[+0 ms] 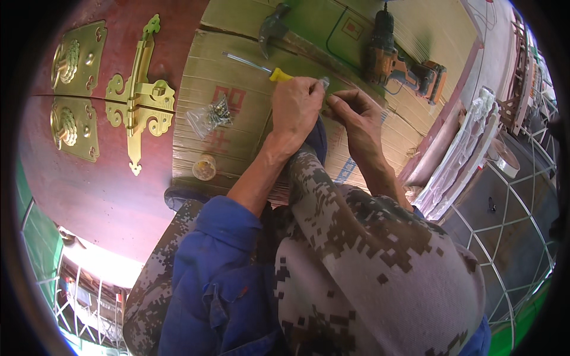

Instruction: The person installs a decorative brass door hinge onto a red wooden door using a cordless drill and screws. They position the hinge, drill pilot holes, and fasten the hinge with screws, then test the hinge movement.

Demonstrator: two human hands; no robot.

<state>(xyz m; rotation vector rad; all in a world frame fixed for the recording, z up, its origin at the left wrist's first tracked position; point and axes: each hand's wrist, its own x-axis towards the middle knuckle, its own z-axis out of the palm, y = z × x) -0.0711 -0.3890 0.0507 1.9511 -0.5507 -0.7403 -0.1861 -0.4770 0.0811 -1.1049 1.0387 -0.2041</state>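
My left hand (pixel 295 110) is closed, and the yellow handle of a screwdriver (pixel 279 75) disappears into its fist. The shaft points away to the far left over the cardboard. A small greyish translucent bit shows beside the left thumb; I cannot tell what it is. Close by on the right, my right hand (pixel 359 115) is closed in a pinch, thumb against forefinger, the other fingers curled. Whatever lies between its fingertips is too small to make out. Left of my hands, a clear plastic bag (pixel 199 122) with several small screws (pixel 221 111) lies on the cardboard (pixel 243 127).
A hammer (pixel 274 31) and an orange-black cordless drill (pixel 392 62) lie on the far cardboard. At left are dark red panels (pixel 71 172) with a brass latch (pixel 138 98) and ornate handles (pixel 68 62). A small round tub (pixel 204 167) stands near my knee; a tape roll (pixel 503 159) lies right.
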